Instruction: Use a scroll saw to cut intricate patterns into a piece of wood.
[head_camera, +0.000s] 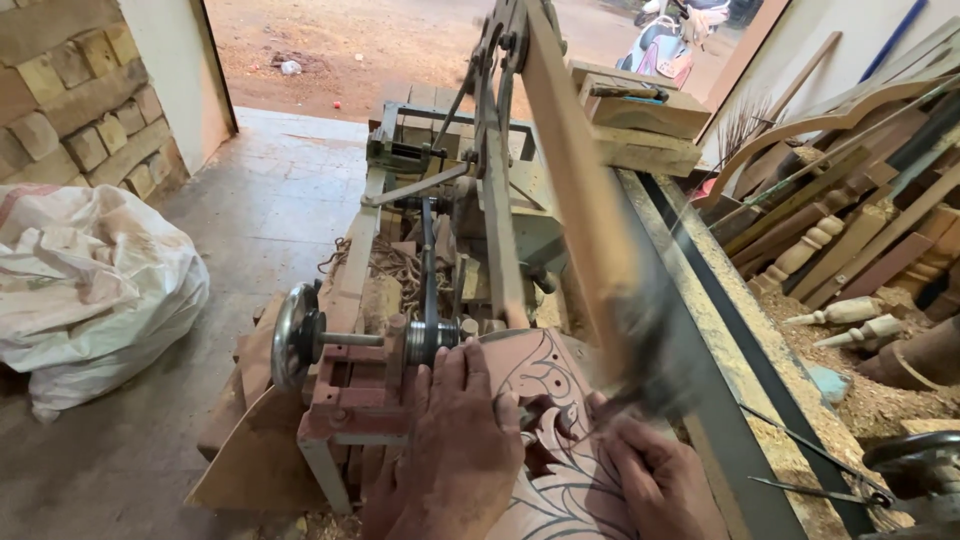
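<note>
The wooden panel (560, 440) with drawn scrollwork lies on the scroll saw's frame (350, 400). Left of that frame, a white sack (90, 290) slumps on the concrete floor (250, 220).

Both hands press flat on a wooden panel (560, 440) drawn with curling floral lines: the left hand (455, 460) beside the saw machine's red metal frame (350, 395), the right hand (655, 480) under the blurred moving arm (590, 220). A flywheel (292, 335) sits left; white sacks (90, 290) lie on the floor.
</note>
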